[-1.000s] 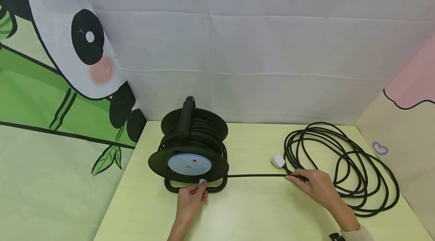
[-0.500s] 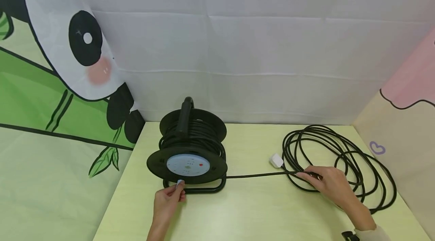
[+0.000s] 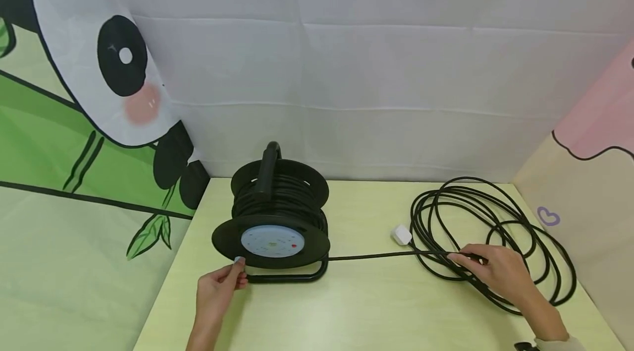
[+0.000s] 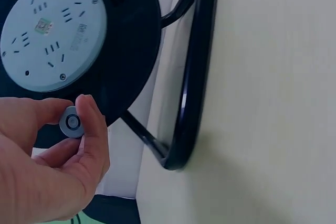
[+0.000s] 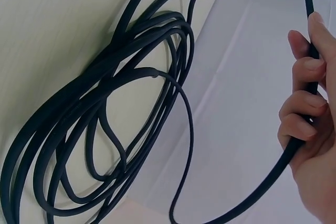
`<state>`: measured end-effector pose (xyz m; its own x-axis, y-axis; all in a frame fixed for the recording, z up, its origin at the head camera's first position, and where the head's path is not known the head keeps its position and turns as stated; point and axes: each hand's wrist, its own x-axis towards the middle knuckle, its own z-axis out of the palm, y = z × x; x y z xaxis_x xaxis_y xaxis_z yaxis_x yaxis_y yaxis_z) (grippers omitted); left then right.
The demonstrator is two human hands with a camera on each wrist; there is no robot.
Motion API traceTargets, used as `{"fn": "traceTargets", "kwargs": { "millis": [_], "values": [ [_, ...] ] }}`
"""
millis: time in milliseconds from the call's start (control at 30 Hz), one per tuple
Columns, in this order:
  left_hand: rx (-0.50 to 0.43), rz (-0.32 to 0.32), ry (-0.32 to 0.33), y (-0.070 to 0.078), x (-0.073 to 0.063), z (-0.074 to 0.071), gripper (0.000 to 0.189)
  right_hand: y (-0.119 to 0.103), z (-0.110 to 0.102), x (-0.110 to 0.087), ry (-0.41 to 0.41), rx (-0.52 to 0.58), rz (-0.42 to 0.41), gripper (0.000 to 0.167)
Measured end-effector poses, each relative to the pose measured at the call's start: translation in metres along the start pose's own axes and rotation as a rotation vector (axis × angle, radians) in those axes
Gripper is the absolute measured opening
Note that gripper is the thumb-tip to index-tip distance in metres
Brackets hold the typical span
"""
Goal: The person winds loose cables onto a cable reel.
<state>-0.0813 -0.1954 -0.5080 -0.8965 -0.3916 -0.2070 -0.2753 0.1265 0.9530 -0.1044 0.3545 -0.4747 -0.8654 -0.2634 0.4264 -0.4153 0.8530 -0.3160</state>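
in the head view, with twelve o'clock toward the far cloth wall (image 3: 386, 65), the cable reel (image 3: 272, 221) stands upright on the pale worktop (image 3: 371, 312), a little toward nine o'clock from its middle. the left hand (image 3: 218, 290) pinches a small grey knob (image 4: 71, 121) between thumb and finger, at about seven o'clock on the reel's front disc; the left wrist view shows the round end of that knob between them. a pale socket face (image 3: 272, 241) fills the middle of the disc, its red button (image 3: 294, 246) toward four o'clock. a black carry handle (image 3: 268, 172) rises at twelve, and a bent tube foot (image 3: 287, 278) rests on the worktop at six. from about four o'clock on the reel, a length of black cable (image 3: 369, 256) runs nearly straight to the right hand (image 3: 497, 271), whose fingers are curled round it. past that hand the cable bends back toward a loose coil (image 5: 105, 66), which lies on the worktop at three o'clock from the reel, well apart from it; the right hand is at the coil's six o'clock side. a white plug (image 3: 401, 235) sits just beside the coil at nine. a printed panda (image 3: 119, 54) shows on the cloth at ten o'clock from the reel.
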Motion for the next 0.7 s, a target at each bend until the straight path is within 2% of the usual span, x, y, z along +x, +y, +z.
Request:
{"fn": "traceTargets", "kwargs": {
  "millis": [267, 467, 700],
  "values": [
    [-0.021, -0.008, 0.019, 0.022, -0.002, -0.019, 0.052, -0.001, 0.005, -0.001, -0.014, 0.003, 0.014, 0.01],
    [-0.027, -0.008, 0.039, 0.035, -0.004, -0.025, 0.053, -0.009, 0.01, -0.001, -0.066, 0.025, 0.042, 0.008],
    [-0.065, 0.008, 0.056, 0.05, -0.007, -0.028, 0.049, -0.012, 0.016, -0.002, -0.069, 0.034, 0.032, 0.009]
  ]
}}
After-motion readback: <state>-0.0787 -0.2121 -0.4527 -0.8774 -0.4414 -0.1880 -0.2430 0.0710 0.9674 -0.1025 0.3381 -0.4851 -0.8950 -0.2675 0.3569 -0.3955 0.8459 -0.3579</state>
